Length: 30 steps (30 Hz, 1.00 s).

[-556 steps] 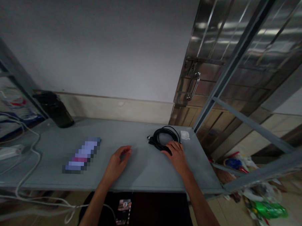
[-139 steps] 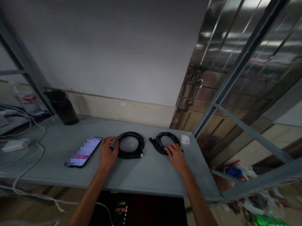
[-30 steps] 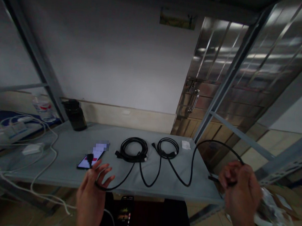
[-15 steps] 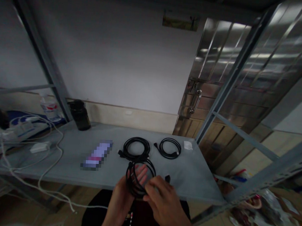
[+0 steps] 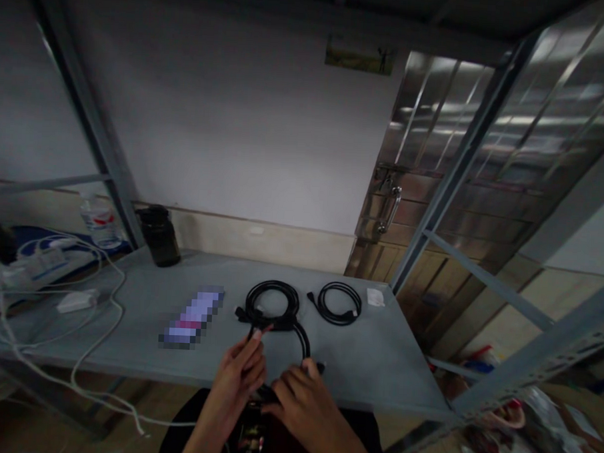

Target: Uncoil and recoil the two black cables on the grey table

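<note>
Between my two hands is a coil of black cable (image 5: 304,340), above the front edge of the table. My left hand (image 5: 238,374) is closed on the left side of the loop, with its thumb and forefinger pointing up. Fingers curled, my right hand (image 5: 302,397) grips the right side, and a black plug shows beside it. The upper part of this loop overlaps a second coiled black cable (image 5: 272,285) lying on the table. Farther right lies a third, smaller coiled black cable (image 5: 335,319), with its plug ends showing.
On the grey table (image 5: 376,363) are a blurred-out phone (image 5: 192,317), a dark bottle (image 5: 159,237) and a small white packet (image 5: 375,297). White cords and a white adapter (image 5: 77,301) spread over the left side. Metal posts (image 5: 465,153) frame the table.
My left hand has turned from an open palm to a closed grip on the cable. My right hand has moved slightly down and left, and the held coil now looks flatter.
</note>
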Each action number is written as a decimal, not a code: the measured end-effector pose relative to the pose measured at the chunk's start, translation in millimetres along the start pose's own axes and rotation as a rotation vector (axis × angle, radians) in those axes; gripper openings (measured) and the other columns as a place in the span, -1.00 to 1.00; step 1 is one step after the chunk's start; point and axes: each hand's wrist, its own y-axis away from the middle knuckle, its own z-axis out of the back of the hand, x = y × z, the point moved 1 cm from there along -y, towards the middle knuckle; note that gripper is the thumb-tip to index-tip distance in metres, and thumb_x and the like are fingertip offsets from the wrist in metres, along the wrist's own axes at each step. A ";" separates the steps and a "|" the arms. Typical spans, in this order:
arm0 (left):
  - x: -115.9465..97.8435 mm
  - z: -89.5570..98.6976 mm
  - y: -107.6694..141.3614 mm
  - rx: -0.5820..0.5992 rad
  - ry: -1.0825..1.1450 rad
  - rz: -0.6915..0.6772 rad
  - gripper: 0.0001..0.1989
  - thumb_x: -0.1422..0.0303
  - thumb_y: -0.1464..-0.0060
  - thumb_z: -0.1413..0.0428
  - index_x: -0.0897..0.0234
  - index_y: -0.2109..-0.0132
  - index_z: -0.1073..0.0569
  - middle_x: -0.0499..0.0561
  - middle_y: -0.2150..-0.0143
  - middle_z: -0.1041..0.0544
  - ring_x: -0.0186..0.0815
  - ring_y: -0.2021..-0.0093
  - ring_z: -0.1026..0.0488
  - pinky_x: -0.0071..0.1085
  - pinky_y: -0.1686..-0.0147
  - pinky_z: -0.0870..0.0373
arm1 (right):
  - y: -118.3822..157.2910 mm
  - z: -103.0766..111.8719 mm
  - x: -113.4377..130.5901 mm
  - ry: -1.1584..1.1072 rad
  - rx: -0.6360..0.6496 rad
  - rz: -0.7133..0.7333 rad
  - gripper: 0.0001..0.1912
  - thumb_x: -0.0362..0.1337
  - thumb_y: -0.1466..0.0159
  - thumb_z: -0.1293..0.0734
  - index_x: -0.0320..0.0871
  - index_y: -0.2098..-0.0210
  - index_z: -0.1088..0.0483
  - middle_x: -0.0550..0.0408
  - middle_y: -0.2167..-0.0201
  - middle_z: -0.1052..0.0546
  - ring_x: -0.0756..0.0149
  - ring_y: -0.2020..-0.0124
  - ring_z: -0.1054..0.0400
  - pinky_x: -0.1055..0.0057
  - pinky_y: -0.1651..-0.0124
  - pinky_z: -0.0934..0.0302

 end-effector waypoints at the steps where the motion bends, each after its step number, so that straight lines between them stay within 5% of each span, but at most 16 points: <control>1: -5.0 2.1 -10.3 -0.020 -0.109 -0.075 -0.32 -0.10 -0.01 -0.51 0.31 -0.07 -0.62 -0.36 0.52 -0.01 -0.53 0.61 0.10 -0.54 0.63 -0.04 | -10.0 2.7 -7.1 0.032 0.004 0.004 -0.67 -0.01 -0.46 -0.56 -0.10 0.07 -0.48 0.13 0.20 -0.64 0.13 0.07 -0.57 0.05 -0.19 -0.43; 5: -30.6 12.2 -65.6 -0.109 -0.607 -0.422 -0.32 -0.24 -0.21 -0.21 0.30 -0.08 -0.61 -0.25 0.53 -0.20 -0.34 0.55 -0.22 -0.36 0.47 -0.32 | -59.3 1.1 -41.8 0.043 0.037 -0.023 -0.83 -0.10 -0.58 -0.43 -0.06 0.00 -0.52 0.11 0.11 -0.63 0.14 -0.08 -0.51 -0.04 -0.33 -0.30; 9: -50.3 27.2 -117.3 -0.222 -0.827 -0.574 -0.52 -0.13 -0.13 -0.19 0.22 0.18 -0.60 0.01 0.42 -0.52 -0.15 0.39 -0.44 -0.24 0.31 -0.37 | -101.3 -23.5 -70.0 0.016 0.039 -0.065 -0.83 -0.13 -0.59 -0.41 -0.07 -0.01 -0.59 0.06 0.05 -0.64 0.12 -0.14 -0.48 -0.07 -0.36 -0.28; 13: -48.1 44.7 -141.6 -0.335 -1.000 -0.673 -0.67 -0.02 -0.09 -0.15 0.14 0.29 -0.54 0.15 0.34 -0.62 0.04 0.25 -0.57 -0.05 0.07 -0.48 | -114.5 -51.2 -81.1 -0.014 0.043 -0.094 -0.86 -0.15 -0.52 -0.51 -0.09 0.08 -0.65 0.04 0.07 -0.65 0.10 -0.11 -0.50 0.03 -0.26 -0.39; 16: -37.6 59.6 -147.1 -0.424 -1.073 -0.730 -0.63 -0.02 -0.09 -0.12 0.16 0.19 -0.56 0.24 0.24 -0.66 0.19 0.07 -0.61 0.16 -0.16 -0.46 | -104.3 -61.3 -80.6 -0.056 0.023 -0.129 -0.86 -0.22 -0.50 -0.54 -0.05 -0.02 -0.64 0.07 0.01 -0.63 0.15 -0.09 -0.51 0.17 -0.20 -0.44; 20: -27.5 75.4 -148.1 -0.475 -1.113 -0.787 -0.47 -0.10 -0.21 -0.08 0.24 -0.02 -0.56 0.33 0.06 -0.67 0.27 -0.12 -0.57 0.29 -0.29 -0.39 | -76.1 -60.1 -93.4 -0.097 -0.044 -0.219 -0.56 -0.27 -0.48 -0.54 -0.05 -0.30 -0.48 -0.01 -0.22 -0.53 0.15 -0.26 -0.44 0.18 -0.37 -0.39; 27: -24.7 80.8 -140.7 -0.463 -1.102 -0.879 -0.47 -0.10 -0.44 0.02 0.23 -0.16 -0.52 0.28 -0.08 -0.62 0.13 -0.15 -0.53 0.17 -0.31 -0.40 | -16.3 -45.2 -188.3 0.016 -0.080 -0.413 -0.57 -0.22 -0.51 -0.48 -0.17 -0.30 -0.44 -0.19 -0.21 -0.53 -0.14 -0.25 -0.42 -0.15 -0.35 -0.37; 30: -24.6 80.4 -137.6 -0.479 -1.092 -0.891 -0.48 -0.09 -0.47 0.03 0.23 -0.16 -0.51 0.26 -0.08 -0.60 0.11 -0.14 -0.52 0.13 -0.26 -0.43 | 8.6 -43.5 -210.5 0.064 -0.071 -0.471 -0.61 -0.11 -0.49 -0.52 -0.22 -0.17 -0.50 -0.18 -0.08 -0.58 -0.17 -0.16 -0.46 -0.15 -0.27 -0.40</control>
